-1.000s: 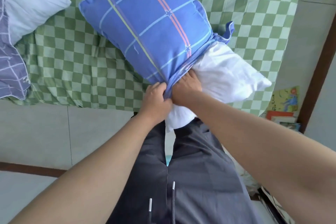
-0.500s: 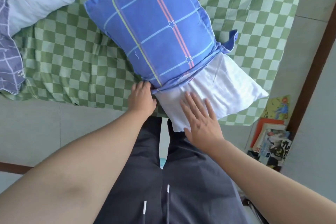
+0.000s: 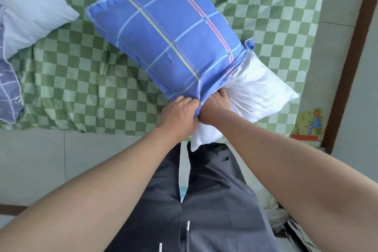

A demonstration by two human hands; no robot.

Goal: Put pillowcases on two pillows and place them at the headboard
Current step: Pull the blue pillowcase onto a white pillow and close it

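My right hand (image 3: pixel 214 106), which lay flat on the bare pillow half a second ago, is back at the hem beside my left hand (image 3: pixel 178 112); both now bunch the open edge of the blue plaid cotton pillowcase (image 3: pixel 169 41) in curled fingers. The soft white pillow (image 3: pixel 259 92) lies slantwise on the near edge of the green checked bedsheet (image 3: pixel 81 71), mostly sleeved, with its near end poking out bare towards my legs.

I judge both pieces light and limp. The filling will squash and bunch rather than slide, so the hem is the right place to hold, tugging towards me while the stuffing works deeper in.

A second pale pillow (image 3: pixel 26 10) and a lavender plaid pillowcase (image 3: pixel 8 90) wait at the left, well apart. Some colourful books (image 3: pixel 308 122) sit on the floor to the right. Nothing blocks the pull, though my own dark grey trousers (image 3: pixel 214 200) crowd the exposed corner.
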